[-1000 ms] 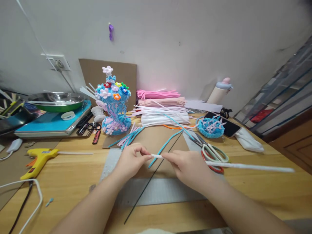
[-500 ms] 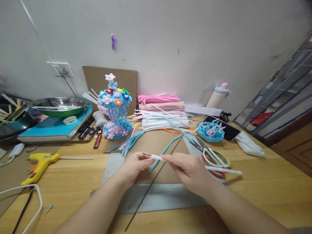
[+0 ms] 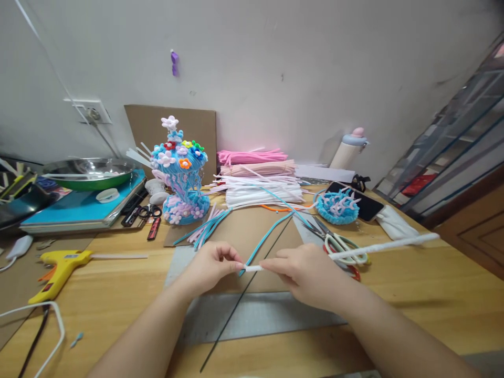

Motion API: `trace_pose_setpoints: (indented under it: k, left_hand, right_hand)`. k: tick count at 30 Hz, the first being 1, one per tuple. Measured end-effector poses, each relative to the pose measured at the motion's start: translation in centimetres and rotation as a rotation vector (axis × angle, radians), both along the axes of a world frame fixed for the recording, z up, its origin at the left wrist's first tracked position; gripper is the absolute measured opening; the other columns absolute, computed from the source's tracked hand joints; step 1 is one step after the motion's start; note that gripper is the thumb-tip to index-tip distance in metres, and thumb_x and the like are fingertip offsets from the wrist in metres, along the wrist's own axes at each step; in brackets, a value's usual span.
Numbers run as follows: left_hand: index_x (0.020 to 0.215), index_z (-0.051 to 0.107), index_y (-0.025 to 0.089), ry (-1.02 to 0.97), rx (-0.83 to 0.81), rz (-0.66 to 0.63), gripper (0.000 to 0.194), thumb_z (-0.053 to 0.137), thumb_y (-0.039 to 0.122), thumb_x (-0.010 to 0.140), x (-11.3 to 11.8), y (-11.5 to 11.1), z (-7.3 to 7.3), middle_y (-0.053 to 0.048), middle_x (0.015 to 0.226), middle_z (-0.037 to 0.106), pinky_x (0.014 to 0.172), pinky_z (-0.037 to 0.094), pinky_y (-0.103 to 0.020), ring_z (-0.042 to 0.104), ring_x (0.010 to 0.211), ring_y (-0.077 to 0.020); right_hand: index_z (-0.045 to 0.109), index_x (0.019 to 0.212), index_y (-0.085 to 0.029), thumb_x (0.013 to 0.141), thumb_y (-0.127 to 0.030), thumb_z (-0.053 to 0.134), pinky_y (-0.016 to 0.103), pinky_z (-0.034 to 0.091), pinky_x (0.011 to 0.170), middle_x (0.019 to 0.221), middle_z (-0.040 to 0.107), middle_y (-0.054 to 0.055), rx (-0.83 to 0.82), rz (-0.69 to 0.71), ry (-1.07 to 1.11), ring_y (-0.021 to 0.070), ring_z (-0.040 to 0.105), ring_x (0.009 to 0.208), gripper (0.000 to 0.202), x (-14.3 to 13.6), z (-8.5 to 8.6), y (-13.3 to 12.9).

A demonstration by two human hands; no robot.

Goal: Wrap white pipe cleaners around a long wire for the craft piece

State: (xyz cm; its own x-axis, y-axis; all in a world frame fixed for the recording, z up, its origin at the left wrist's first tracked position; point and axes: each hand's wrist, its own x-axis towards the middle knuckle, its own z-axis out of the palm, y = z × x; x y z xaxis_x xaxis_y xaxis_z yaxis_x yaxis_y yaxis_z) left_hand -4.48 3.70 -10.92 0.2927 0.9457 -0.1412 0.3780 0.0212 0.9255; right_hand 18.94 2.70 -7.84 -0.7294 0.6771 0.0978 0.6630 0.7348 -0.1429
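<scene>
Between my hands, over the brown cardboard (image 3: 232, 231), runs a short white stretch of pipe cleaner (image 3: 253, 268). My left hand (image 3: 210, 266) is closed in a pinch at its left end. My right hand (image 3: 313, 273) pinches it close by with thumb and forefinger. A long white tail passes out behind my right hand, rising to the right above the scissors (image 3: 342, 247). A thin dark rod (image 3: 232, 315) lies slantwise below my hands. Beside my left fingertips rests a blue pipe cleaner (image 3: 263, 239). Any thin rod inside the white stretch is hidden.
A blue carousel-like pipe-cleaner piece with flowers (image 3: 180, 163) stands at back left. Pink and white pipe-cleaner bundles (image 3: 262, 190) lie behind the cardboard. A yellow glue gun (image 3: 65, 268) is at left. Right are a blue round piece (image 3: 337, 207), a phone (image 3: 370, 206) and a bottle (image 3: 348, 151).
The white tail behind my right hand has swung up and reaches farther right. The dark tip that stuck out by my left fingers no longer shows. My hands stay close together.
</scene>
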Motion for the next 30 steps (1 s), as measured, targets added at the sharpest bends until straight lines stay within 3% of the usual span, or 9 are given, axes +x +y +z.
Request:
trace_pose_setpoints:
  k: [3,9,13,16,19,25,30]
  left_hand:
    - [0.065,0.064,0.018,0.077,0.2,0.054,0.01,0.066,0.024,0.072,0.6,-0.4,0.3,-0.001,0.072,0.061,0.071,0.037,-0.029,0.054,0.074,-0.017]
    - [0.077,0.063,0.019,0.401,0.936,0.071,0.013,0.054,0.018,0.086,1.1,-1.5,-0.1,-0.004,0.076,0.063,0.068,0.037,-0.03,0.054,0.072,-0.0165]
    - [0.076,0.061,0.019,0.472,1.043,0.1,0.011,0.056,0.016,0.085,1.2,-1.7,-0.7,-0.004,0.073,0.063,0.065,0.037,-0.03,0.053,0.07,-0.0166]
    - [0.078,0.06,0.019,0.412,0.986,0.127,0.01,0.055,0.015,0.085,1.4,-1.7,-0.9,-0.004,0.073,0.062,0.068,0.039,-0.03,0.055,0.073,-0.0174]
    - [0.082,0.062,0.018,0.244,0.829,0.176,0.006,0.057,0.018,0.084,1.8,-1.9,-1.0,-0.004,0.077,0.063,0.071,0.04,-0.029,0.056,0.077,-0.017]
    - [0.065,0.063,0.017,-0.416,0.123,0.476,0.018,0.073,0.032,0.068,2.7,-2.1,-0.5,0.002,0.063,0.058,0.059,0.037,-0.022,0.048,0.061,-0.0102]
    - [0.068,0.059,0.016,-0.591,-0.179,0.424,0.03,0.075,0.041,0.063,3.1,-2.0,0.2,0.003,0.059,0.054,0.046,0.03,-0.018,0.044,0.05,-0.0068]
  right_hand:
    - [0.065,0.107,-0.033,0.084,-0.014,0.049,0.027,0.026,0.054,0.076,0.069,-0.001,0.007,-0.114,0.046,0.014,0.061,0.066,0.034,-0.5,-0.2,-0.1]
    - [0.067,0.107,-0.031,0.086,-0.014,0.048,0.024,0.039,0.063,0.085,0.072,0.0,-0.01,-0.26,0.258,0.0151,0.065,0.078,0.033,-1.2,-1.1,-0.5]
    - [0.065,0.112,-0.028,0.086,-0.014,0.047,0.023,0.042,0.066,0.089,0.073,0.003,0.006,-0.269,0.332,0.0158,0.066,0.08,0.035,-1.4,-1.6,-0.6]
    - [0.065,0.114,-0.028,0.086,-0.012,0.046,0.023,0.042,0.065,0.086,0.072,0.004,0.03,-0.248,0.346,0.0157,0.065,0.077,0.037,-1.5,-1.7,-0.5]
    - [0.063,0.116,-0.027,0.085,-0.011,0.046,0.023,0.039,0.061,0.081,0.07,0.003,0.061,-0.231,0.338,0.015,0.064,0.073,0.038,-1.5,-1.7,-0.4]
    - [0.06,0.12,-0.028,0.085,-0.012,0.048,0.026,0.03,0.054,0.073,0.064,0.001,0.192,-0.211,0.279,0.0132,0.058,0.061,0.041,-1.8,-2.2,-0.8]
    - [0.058,0.124,-0.027,0.087,-0.014,0.046,0.028,0.029,0.055,0.073,0.063,0.001,0.272,-0.201,0.258,0.0135,0.056,0.06,0.041,-1.9,-2.5,-1.1]
